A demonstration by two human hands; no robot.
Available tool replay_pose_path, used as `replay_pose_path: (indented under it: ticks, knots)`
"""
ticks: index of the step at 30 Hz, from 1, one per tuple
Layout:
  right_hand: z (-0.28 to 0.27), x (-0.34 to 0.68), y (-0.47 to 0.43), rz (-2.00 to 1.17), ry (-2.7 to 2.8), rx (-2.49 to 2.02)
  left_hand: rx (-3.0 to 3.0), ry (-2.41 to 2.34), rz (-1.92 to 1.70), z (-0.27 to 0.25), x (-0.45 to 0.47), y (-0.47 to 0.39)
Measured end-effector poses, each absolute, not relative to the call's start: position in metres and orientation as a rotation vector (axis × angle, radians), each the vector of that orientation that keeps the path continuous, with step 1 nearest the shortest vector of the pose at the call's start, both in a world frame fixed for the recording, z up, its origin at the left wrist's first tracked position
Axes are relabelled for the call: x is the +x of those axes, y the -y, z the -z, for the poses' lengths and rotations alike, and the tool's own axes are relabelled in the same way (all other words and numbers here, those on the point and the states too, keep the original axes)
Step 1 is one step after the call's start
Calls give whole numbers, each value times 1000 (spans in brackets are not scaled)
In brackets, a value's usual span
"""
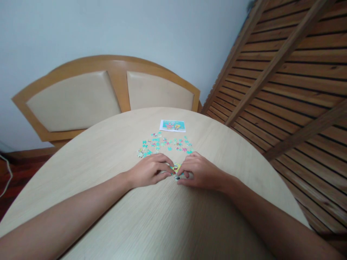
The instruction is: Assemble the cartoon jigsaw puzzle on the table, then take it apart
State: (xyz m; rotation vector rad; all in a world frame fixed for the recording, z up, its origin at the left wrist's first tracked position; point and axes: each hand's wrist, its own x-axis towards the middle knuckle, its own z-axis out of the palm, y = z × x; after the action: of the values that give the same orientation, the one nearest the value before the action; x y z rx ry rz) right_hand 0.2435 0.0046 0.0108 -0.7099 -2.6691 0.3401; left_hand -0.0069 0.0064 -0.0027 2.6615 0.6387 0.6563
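A small joined section of a jigsaw puzzle (176,167), mostly yellow with a printed cartoon face, lies on the table between my hands. My left hand (151,169) comes in from the left, its thumb and fingertips pinched at the section's left edge. From the other side my right hand (202,171) bends over the lower right part, thumb and forefinger closed on a piece there. Fingers partly cover the section, so the exact pieces gripped are hard to see. Just beyond, several loose puzzle pieces (157,148), turquoise, pink and yellow, are scattered.
A reference picture card (172,125) with two cartoon figures lies behind the loose pieces. The round wooden table (108,213) has a padded bench back (73,101) behind it. A slatted wooden screen (292,83) stands at the right.
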Motion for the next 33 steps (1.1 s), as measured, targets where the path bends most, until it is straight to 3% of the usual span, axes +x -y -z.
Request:
replay_pose_path:
  ticks: [7, 33]
  knots:
    - [-9, 242, -3, -370, 2669, -611, 2657, -640, -672, 4, -7, -7]
    - [-19, 240, 7, -543, 2638, -961, 2596, -677, -673, 2, -4, -6]
